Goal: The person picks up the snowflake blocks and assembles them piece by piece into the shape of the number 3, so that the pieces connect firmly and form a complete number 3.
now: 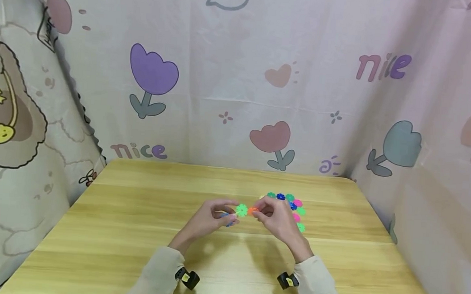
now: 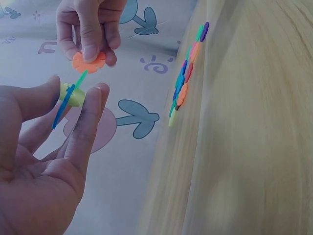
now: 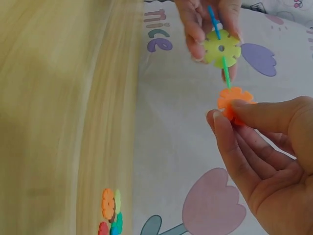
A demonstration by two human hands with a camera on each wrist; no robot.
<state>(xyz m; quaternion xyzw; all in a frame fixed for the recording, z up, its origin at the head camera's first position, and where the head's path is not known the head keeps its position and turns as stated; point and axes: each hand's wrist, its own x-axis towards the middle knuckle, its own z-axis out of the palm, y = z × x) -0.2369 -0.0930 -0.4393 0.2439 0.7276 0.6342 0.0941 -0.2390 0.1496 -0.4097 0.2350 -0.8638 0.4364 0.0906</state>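
"nice" point(image 1: 138, 150) x2 on backdrop cloth point(image 1: 208, 72) – lower L, upper R – black scrawl point(image 1: 48, 31) poss. txt

Left grip point(image 1: 209, 218) and right grip point(image 1: 280, 219) face each other, both pinching.

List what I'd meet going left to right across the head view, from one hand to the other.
Left hand, green disc, orange disc, right hand.
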